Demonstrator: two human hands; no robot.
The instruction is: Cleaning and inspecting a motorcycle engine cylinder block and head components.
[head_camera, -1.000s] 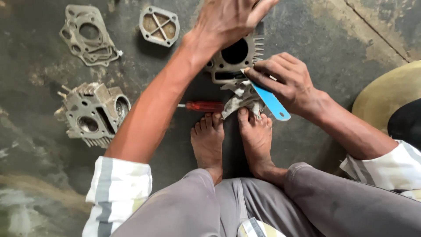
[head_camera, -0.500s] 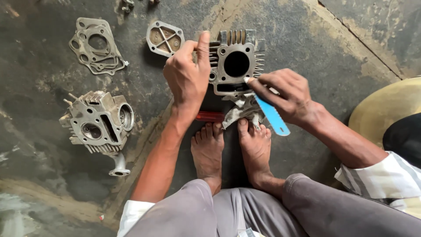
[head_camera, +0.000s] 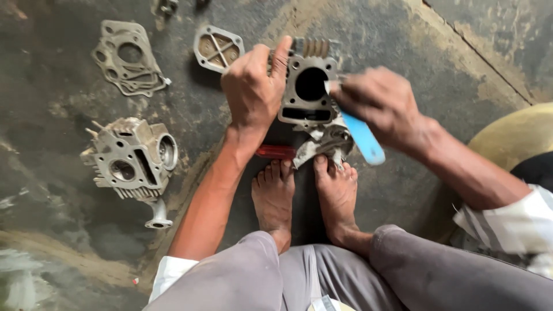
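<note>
While the person squats barefoot on the stained concrete floor (head_camera: 438,75), a finned metal engine cylinder block (head_camera: 308,86) stands on it just ahead of the toes. It is dull grey aluminium, grimy, with a large round dark bore in the middle of its upper face, a narrow rectangular slot below the bore, and cooling fins showing along its far edge.

The left hand (head_camera: 253,92) is closed round the block's left side, the forefinger stretched up along the fins and the thumb and other fingers curled against the casting. The right hand (head_camera: 383,106) is blurred; its fingers are folded round a tool with a blue handle (head_camera: 363,138), whose pale tip meets the block's face at the right rim of the bore. The handle slants down and away from the palm.

Just below the block lies a crumpled piece of grey metal (head_camera: 322,144), touching the toes of the right foot (head_camera: 337,196). A red-handled tool (head_camera: 276,151) lies on the floor beside the left foot (head_camera: 273,198), partly under the left wrist.

Well to the left rests a cylinder head (head_camera: 132,161) with ports and a curved pipe stub. Farther off lie a flat gasket (head_camera: 129,64) and a square metal cover (head_camera: 218,48) with crossed ribs inside. No container shows.
</note>
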